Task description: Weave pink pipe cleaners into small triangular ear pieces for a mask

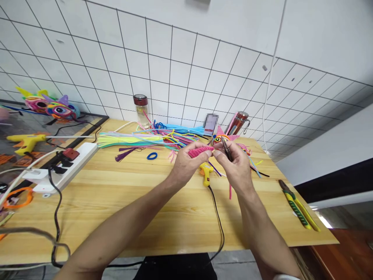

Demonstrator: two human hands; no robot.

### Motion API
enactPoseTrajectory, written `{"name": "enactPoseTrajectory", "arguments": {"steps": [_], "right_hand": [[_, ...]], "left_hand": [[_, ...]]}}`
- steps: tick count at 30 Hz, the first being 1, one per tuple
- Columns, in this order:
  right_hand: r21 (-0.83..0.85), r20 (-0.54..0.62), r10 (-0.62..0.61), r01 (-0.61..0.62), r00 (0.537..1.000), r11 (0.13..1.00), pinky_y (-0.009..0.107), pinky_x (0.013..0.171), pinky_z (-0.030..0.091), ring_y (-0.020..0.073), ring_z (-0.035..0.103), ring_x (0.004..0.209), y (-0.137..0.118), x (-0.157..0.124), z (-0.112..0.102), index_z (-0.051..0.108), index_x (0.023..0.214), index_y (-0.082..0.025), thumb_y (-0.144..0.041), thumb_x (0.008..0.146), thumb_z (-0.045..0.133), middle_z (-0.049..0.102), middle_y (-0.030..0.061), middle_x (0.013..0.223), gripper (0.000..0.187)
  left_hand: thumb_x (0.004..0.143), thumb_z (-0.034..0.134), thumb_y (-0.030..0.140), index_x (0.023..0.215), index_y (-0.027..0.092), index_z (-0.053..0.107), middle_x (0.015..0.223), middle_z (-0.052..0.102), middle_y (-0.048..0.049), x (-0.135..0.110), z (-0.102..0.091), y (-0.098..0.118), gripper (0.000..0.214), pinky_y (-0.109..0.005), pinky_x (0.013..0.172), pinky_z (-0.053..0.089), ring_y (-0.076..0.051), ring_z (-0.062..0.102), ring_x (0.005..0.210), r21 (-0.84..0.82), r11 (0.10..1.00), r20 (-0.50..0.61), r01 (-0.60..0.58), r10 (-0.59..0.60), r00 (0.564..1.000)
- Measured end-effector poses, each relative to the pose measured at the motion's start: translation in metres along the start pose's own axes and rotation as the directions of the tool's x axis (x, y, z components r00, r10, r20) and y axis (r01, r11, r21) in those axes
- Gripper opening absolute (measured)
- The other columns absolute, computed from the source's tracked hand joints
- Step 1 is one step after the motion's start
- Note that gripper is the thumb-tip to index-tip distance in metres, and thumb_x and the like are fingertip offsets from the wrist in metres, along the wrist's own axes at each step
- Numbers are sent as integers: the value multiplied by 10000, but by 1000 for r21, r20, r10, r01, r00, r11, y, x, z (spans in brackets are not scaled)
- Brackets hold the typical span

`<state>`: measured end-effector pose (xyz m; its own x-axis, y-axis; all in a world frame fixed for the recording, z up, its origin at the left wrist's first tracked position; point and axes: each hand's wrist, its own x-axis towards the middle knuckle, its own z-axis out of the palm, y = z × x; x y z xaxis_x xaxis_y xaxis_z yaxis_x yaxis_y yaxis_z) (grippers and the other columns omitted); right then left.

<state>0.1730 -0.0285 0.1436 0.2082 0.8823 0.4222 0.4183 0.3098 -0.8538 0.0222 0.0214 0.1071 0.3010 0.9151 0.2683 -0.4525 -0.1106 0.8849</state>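
Note:
My left hand [190,157] is closed on a pink ribbed piece [200,151] that looks wound from pipe cleaner. Its tapered end points right, where the fingertips of both hands nearly meet. My right hand [234,159] grips a slim dark metal tool [226,149] lying along the fingers; whether it is tweezers or scissors I cannot make out. Just behind the right hand sits a colourful pipe-cleaner figure [220,139] with pink points and an eye, partly covered by the fingers. A yellow glue gun [206,173] rests on the table under the hands.
Bundled pipe cleaners [131,140] spread along the back, near a glass bottle [141,109] and a red flask [239,122]. Pliers [298,206] lie at the right. A power strip [67,167], cables and a second glue gun [27,143] occupy the left. A black cord [217,217] crosses the front edge.

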Motion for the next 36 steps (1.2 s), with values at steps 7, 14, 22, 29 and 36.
{"name": "enactPoseTrajectory", "arguments": {"steps": [7,14,22,29,36], "right_hand": [[-13,30,2,-2,1000,1000,273,576,335,126,394,625,-1,3,2,649,831,-222,-373,850,691,482,-48,681,158],[-75,31,-60,62,998,995,288,604,369,138,434,630,1,1,-2,669,836,-228,-387,895,683,511,-42,680,170],[-167,149,-30,55,988,984,316,713,459,224,615,864,2,-12,-37,778,975,-239,-492,1003,646,694,36,863,287],[-82,381,116,-91,917,992,292,614,392,161,489,678,-6,-15,-60,815,951,-218,-654,970,670,585,8,736,460],[67,543,290,-385,788,921,279,502,159,96,211,550,-4,-13,-63,773,894,-167,-691,920,711,324,-71,623,528]], "left_hand": [[782,891,410,934,178,735,758,716,2,-1,2,0,318,-267,729,534,-131,654,694,-63,997,59,51,-47,997],[749,903,435,792,175,792,714,698,-15,2,1,-1,286,-266,711,505,-131,599,697,-59,997,29,57,-55,998],[736,890,418,695,179,766,695,685,-18,2,1,-1,272,-261,706,484,-129,583,701,-63,995,80,78,-73,994],[732,885,404,733,188,778,697,692,-12,0,0,-1,241,-294,750,521,-150,608,703,6,999,94,48,-49,994],[771,883,358,831,188,808,800,758,-30,-4,1,4,195,-299,765,541,-170,663,753,96,995,133,18,-31,991]]}}
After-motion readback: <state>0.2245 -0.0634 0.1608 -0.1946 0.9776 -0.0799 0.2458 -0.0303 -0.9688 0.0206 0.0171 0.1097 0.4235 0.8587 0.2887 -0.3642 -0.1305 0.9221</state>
